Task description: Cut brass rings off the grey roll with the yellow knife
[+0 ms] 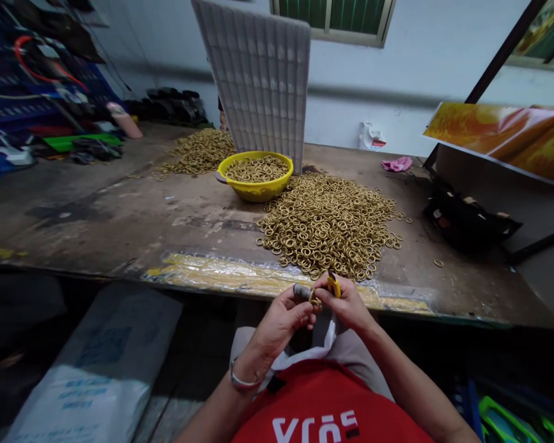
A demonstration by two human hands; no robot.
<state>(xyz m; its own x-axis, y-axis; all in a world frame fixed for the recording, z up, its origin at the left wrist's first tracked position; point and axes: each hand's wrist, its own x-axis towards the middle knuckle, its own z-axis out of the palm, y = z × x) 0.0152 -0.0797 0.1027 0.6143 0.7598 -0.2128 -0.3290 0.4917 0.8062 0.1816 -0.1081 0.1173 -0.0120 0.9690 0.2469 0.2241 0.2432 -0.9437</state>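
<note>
I'm seeing one grey ribbed panel [268, 80] standing at the far middle of the desk [203, 206], hiding part of the wall [166, 37], with one yellow bowl [258, 193] of rings sitting just before it. Two heaps are lying on the desk — the smaller heap [200, 149] far left, the larger heap [332, 212] right of the bowl — and I'm finding both too dense for counting. One lone ring [438, 263] is lying to the right, near a black bundle [466, 218]; one pink cloth [397, 164] is lying farther back. At the near edge, my left hand [284, 317] is pinching a brass-coloured ring [314, 301], and my right hand [344, 301] is pinching there too while gripping one yellow tool [335, 285].
</note>
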